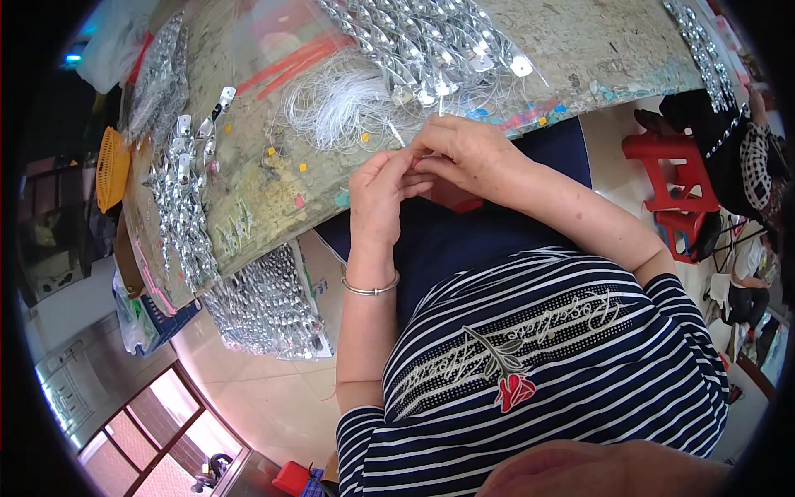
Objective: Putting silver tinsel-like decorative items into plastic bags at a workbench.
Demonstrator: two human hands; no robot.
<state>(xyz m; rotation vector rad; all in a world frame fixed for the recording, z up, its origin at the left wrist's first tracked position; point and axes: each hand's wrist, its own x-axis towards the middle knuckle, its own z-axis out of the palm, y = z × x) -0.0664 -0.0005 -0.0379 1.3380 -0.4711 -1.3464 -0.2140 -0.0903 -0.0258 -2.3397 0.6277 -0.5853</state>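
Observation:
At the table's near edge my left hand [378, 195] and my right hand [474, 159] meet, thumbs and fingers of both pinched together. What sits between the fingertips is too small and covered to make out. A short white strand [396, 132] stands up beside the left fingertips. Just beyond the hands lies a loose tangle of clear, white-looking thread [339, 101]. To its right, a pile of shiny silver twisted strips [418, 41] with small end tabs points toward my right hand.
More silver twisted strips [182, 195] lie at the worn table's [596, 54] left end, and another bunch [269, 306] hangs below it. A yellow basket [110, 170] is at far left. Red stools [672, 176] and another person [758, 161] are on the right.

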